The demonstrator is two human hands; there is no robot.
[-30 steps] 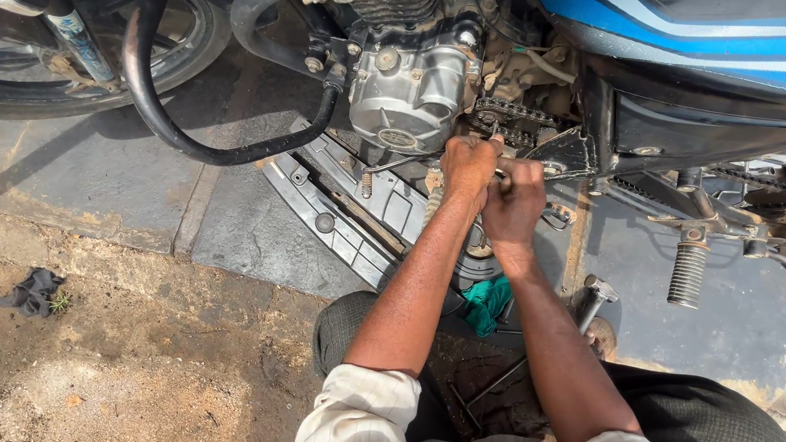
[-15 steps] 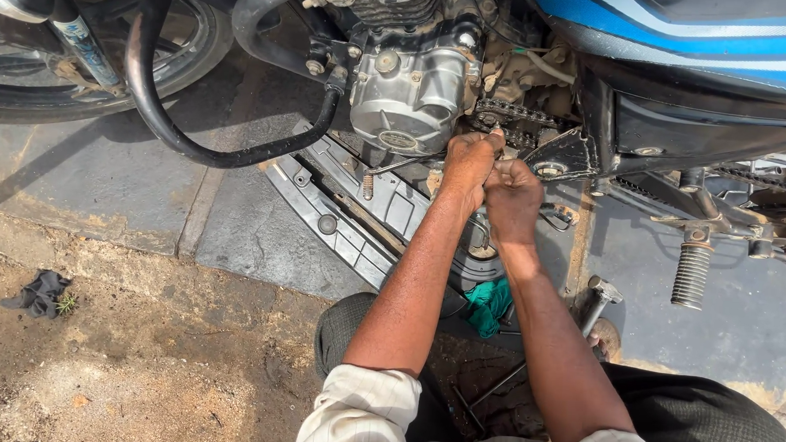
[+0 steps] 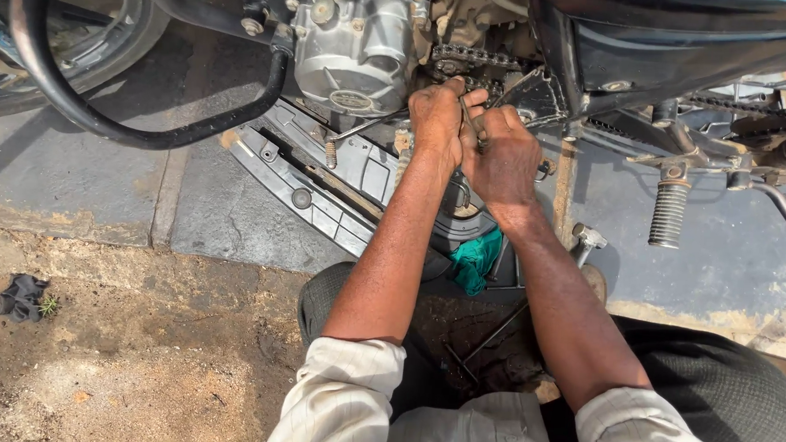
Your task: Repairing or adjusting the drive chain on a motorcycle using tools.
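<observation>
Both hands are closed together on a slim metal tool (image 3: 470,120) at the exposed drive chain (image 3: 471,56) of a motorcycle: the left hand (image 3: 437,117) is clenched round the tool's near part, and the right hand (image 3: 506,155) is wrapped over it from the other side, knuckles touching the left. The tool's tip is hidden between the fingers, so what it bites on cannot be told. The step seems best done with the tool kept square to the chain and both wrists braced, so that a slip is not carried into the links just above the grip. Beside the grip on the left stands the silver engine casing (image 3: 356,47); below it lie a removed grey cover (image 3: 310,195) and a green rag (image 3: 478,260). To the right a footpeg (image 3: 670,211) juts out, well apart, and a dark frame plate (image 3: 540,90) crowds the right hand
</observation>
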